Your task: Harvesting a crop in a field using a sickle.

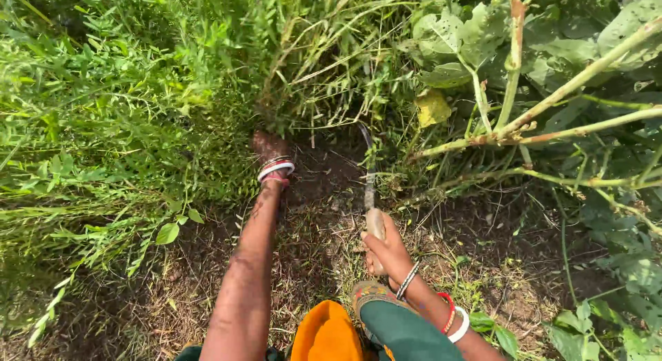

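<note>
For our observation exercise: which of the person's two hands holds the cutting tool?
The right hand grips the sickle by its wooden handle; the left hand reaches into the grass.

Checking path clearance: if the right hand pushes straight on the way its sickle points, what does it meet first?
Likely the green grass clump: the right hand aims its wooden-handled curved sickle up-frame over bare soil, toward the stems near the left hand. Depth unclear.
</note>
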